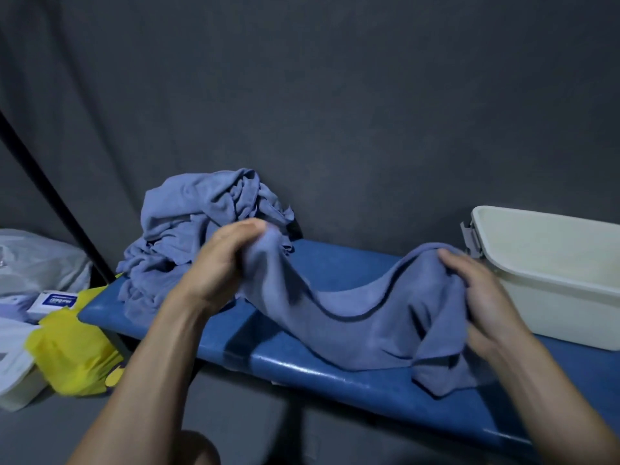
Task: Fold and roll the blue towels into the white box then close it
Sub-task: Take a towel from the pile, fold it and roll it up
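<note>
I see my left hand (218, 263) with its grip closed on one end of a blue towel (352, 317). My right hand (483, 297) has its grip closed on the other end. The towel sags between them onto the blue surface (302, 364). A pile of blue towels (201, 223) sits at the back left. The white box (553, 263) stands open on the right.

Makeshift recording booth: grey cloth backdrop (335, 95) behind blue bench (335, 377).
</note>
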### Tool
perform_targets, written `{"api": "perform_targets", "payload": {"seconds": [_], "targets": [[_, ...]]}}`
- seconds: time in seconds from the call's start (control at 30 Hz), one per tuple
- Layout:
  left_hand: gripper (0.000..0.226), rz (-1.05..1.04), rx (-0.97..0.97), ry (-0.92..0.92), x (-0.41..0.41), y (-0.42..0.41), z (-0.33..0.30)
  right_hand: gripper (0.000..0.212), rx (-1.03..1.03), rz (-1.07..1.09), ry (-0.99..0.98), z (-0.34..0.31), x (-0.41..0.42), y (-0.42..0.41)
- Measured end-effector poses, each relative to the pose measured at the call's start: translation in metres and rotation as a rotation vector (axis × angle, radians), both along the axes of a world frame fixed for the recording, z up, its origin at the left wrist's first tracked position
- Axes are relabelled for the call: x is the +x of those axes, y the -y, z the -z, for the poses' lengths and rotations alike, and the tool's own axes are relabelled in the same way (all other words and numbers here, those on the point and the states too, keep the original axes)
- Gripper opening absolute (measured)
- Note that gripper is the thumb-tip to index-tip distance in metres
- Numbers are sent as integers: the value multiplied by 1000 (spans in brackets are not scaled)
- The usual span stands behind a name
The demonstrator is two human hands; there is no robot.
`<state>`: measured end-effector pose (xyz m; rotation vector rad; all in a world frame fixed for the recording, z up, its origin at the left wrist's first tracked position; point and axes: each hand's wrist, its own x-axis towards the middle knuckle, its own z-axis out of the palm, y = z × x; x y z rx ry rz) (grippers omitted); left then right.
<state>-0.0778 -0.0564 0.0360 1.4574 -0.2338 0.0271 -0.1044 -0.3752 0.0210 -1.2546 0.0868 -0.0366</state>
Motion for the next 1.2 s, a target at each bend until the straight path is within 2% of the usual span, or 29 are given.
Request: {"api": "perform_targets", "payload": {"seconds": [0.1,0.2,0.3,0.37,0.43,0.5,0.6,0.7,0.8,0.87,0.9,1.0,1.1,1.17,1.2], "targets": [[32,229,347,127,-6,41,4,23,-48,-167,77,-5,-1,-32],[34,410,435,156,-10,73,12,21,-36,-279,142,-9,2,-44],[34,300,422,187,-6,81,10,16,-79,-215,164,-11,7,-34],[32,158,366,212,-2,78,6,13,-274,-170,211,-8,9,-21],[32,33,352,278,0,71,1,20,-450,-157,235,-6,10,-7],[34,-54,340,317,2,66,-1,24,-526,-117,250,-6,11,4],[43,-126,304,300,6,61,1,18,-374,-38,245,-7,11,13],[51,-112,297,281,6,63,2,14,-195,-58,211,-8,9,16],[41,-176,327,313,6,65,6,22,-47,-43,195,-9,7,17],[25,-408,325,346,10,60,7,11,77,44,179,-12,6,21],[24,-551,282,344,13,54,6,10,138,112,160,-13,5,25],[40,-850,87,286,12,31,-5,32,288,288,123,-17,2,35],[44,-758,136,376,0,40,-14,29,236,316,173,-21,-6,21],[42,-562,255,401,-7,59,-13,18,36,200,220,-28,-15,0],[40,-466,302,386,-8,66,-8,25,-85,110,222,-29,-19,-9]]}}
